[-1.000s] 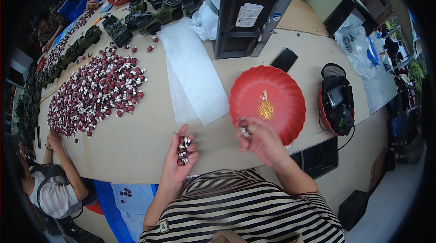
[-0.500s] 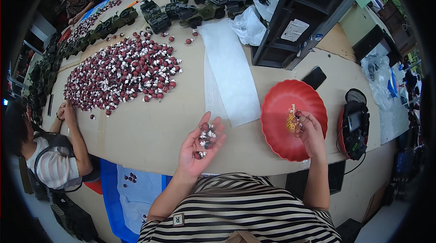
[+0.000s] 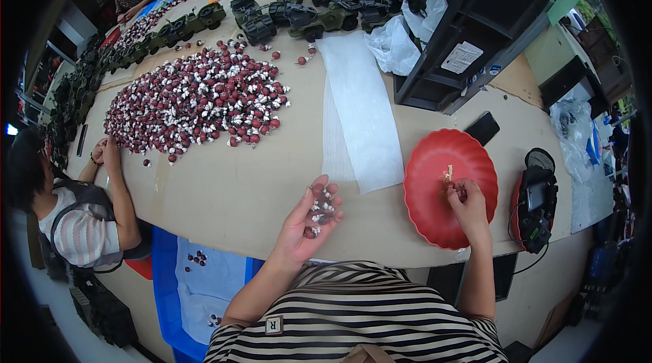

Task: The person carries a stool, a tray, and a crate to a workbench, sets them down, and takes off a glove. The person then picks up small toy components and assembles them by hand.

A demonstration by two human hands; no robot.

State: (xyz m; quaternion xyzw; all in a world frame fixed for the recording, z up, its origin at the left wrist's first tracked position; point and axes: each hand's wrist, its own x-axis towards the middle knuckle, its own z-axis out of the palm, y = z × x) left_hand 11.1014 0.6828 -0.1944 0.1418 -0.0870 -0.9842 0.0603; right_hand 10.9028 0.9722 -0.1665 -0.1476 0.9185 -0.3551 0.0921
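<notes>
My left hand (image 3: pixel 299 230) is palm up above the table's near edge, fingers half curled around several small red-and-white ball-shaped pieces (image 3: pixel 323 211). My right hand (image 3: pixel 470 208) reaches over the red scalloped bowl (image 3: pixel 424 210), its fingertips pinched together on a small dark red piece (image 3: pixel 461 193). Part of what the right fingers hold is hidden behind them. Just beyond those fingertips, a small pale piece (image 3: pixel 448 171) shows against the bowl. To the left on the table spreads a large heap of the same red-and-white pieces (image 3: pixel 197 101).
White sheets (image 3: pixel 363 112) lie mid-table, near a dark upright crate (image 3: pixel 468 37). Green toy vehicles (image 3: pixel 305 18) line the back. A phone (image 3: pixel 483 128) and a black device (image 3: pixel 536 193) are at right. Another person (image 3: pixel 81 220) works at left, by a blue bin (image 3: pixel 163 281).
My right hand has turned down and pinched closer inside the bowl. The left fingers have curled in more around their pieces. The whole view has shifted, so things sit further right.
</notes>
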